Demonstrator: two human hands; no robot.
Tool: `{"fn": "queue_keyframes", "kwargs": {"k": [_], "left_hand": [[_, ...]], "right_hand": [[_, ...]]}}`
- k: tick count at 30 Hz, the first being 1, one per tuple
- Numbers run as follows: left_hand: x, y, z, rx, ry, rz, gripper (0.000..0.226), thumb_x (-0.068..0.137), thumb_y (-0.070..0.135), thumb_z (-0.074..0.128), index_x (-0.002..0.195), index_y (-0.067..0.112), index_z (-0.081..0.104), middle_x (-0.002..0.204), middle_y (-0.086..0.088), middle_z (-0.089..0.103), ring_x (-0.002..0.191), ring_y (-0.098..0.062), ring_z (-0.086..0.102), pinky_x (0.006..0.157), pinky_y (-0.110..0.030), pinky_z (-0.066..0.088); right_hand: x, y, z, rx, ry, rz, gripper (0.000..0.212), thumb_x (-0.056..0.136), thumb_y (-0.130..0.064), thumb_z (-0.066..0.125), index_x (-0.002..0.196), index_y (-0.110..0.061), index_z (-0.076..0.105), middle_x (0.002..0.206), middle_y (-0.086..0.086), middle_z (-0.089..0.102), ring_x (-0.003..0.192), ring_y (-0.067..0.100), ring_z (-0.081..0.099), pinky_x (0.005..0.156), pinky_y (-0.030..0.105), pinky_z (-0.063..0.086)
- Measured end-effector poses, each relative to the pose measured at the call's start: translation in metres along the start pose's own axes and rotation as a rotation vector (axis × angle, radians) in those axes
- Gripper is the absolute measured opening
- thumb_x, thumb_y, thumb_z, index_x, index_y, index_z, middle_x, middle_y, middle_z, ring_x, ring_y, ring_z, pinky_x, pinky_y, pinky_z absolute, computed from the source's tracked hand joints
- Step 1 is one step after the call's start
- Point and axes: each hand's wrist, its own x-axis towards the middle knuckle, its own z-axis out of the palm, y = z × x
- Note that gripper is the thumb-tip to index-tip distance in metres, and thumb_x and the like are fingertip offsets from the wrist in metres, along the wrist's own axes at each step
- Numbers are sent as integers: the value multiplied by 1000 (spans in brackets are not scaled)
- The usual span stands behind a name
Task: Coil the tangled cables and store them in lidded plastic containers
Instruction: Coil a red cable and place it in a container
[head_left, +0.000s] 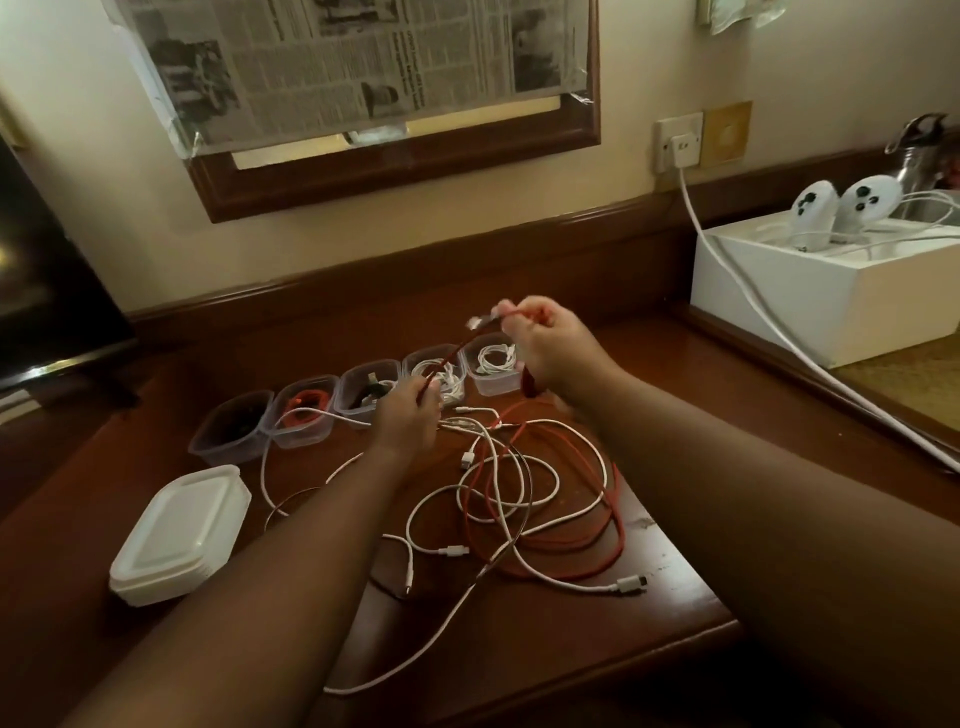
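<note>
A tangle of white cables (498, 499) and a red cable (576, 545) lies on the dark wooden table (545, 649). My right hand (550, 348) is raised and pinches the red cable near its white plug (475, 322), with red loops hanging below the palm. My left hand (410, 410) pinches the same red cable lower down, so a short stretch runs taut between both hands. Behind them stands a row of several clear plastic containers (304, 415), most holding coiled cables. A stack of white lids (182, 535) sits at the left.
A white box (810, 296) with two white controllers (841, 208) stands on the counter at the right. A white power cord (779, 332) runs from the wall socket (678, 143) across that counter. A dark screen (47, 291) is at the left. The table's front edge is close.
</note>
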Motion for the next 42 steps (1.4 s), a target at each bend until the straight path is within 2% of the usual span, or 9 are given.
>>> {"fn": "queue_keyframes", "kwargs": {"k": [3, 8, 15, 22, 29, 33, 35, 37, 42], "left_hand": [[-8, -7, 7, 10, -43, 32, 25, 105, 25, 44, 89, 18, 62, 80, -5, 64, 76, -25, 62, 70, -42, 52], [-8, -19, 5, -51, -101, -43, 30, 104, 30, 42, 84, 23, 63, 83, -6, 66, 84, -30, 65, 81, -52, 56], [9, 5, -16, -217, -84, -32, 25, 104, 17, 41, 90, 21, 62, 77, -8, 66, 77, -27, 64, 82, -57, 53], [13, 33, -28, -92, -138, 100, 20, 106, 19, 40, 105, 13, 59, 84, -1, 57, 74, -13, 54, 67, -28, 43], [-12, 16, -6, -171, -154, -31, 36, 107, 33, 35, 84, 17, 58, 76, -6, 60, 68, -15, 54, 66, -33, 45], [-15, 6, 1, -87, -164, -106, 37, 108, 34, 32, 86, 21, 60, 81, -4, 63, 73, -14, 55, 69, -33, 47], [-14, 5, 2, -79, -185, -111, 36, 108, 33, 33, 87, 22, 60, 84, -5, 65, 76, -18, 58, 75, -38, 51], [-11, 3, 0, -145, -195, -150, 35, 107, 32, 35, 88, 19, 61, 85, -8, 68, 86, -29, 65, 85, -46, 53], [0, 2, -12, -275, -174, -188, 28, 106, 23, 35, 97, 11, 59, 86, -18, 69, 87, -34, 66, 87, -49, 54]], "right_hand": [[6, -15, 0, 643, -21, 46, 11, 104, -29, 46, 105, -19, 51, 114, 11, 70, 110, 24, 67, 96, 48, 53], [3, -28, 2, 941, -67, 97, 25, 103, -32, 48, 90, -11, 49, 67, 2, 51, 63, 16, 58, 72, 38, 58], [13, 4, 18, -729, -94, -115, 10, 97, -27, 58, 97, -19, 53, 84, 1, 58, 73, 15, 58, 59, 29, 47], [22, 8, 33, -808, -374, -27, 17, 93, -29, 64, 86, -18, 53, 75, 0, 51, 65, 13, 47, 57, 23, 39], [24, -12, 36, -280, 105, -401, 30, 98, -34, 57, 80, -11, 53, 69, 4, 53, 60, 15, 47, 56, 29, 40], [17, -46, 34, 537, 18, -225, 16, 100, -23, 55, 98, -7, 56, 87, 13, 66, 83, 28, 63, 84, 43, 53], [18, -53, 32, 727, -71, -106, 22, 99, -26, 56, 111, -7, 53, 80, 8, 66, 72, 24, 67, 76, 40, 59], [19, -53, 30, 537, -132, -36, 16, 98, -26, 57, 104, -11, 54, 67, 1, 56, 55, 14, 54, 56, 30, 49], [29, -21, 30, -916, -170, -99, 11, 95, -25, 58, 100, -15, 54, 83, 1, 56, 73, 14, 55, 58, 24, 44]]}}
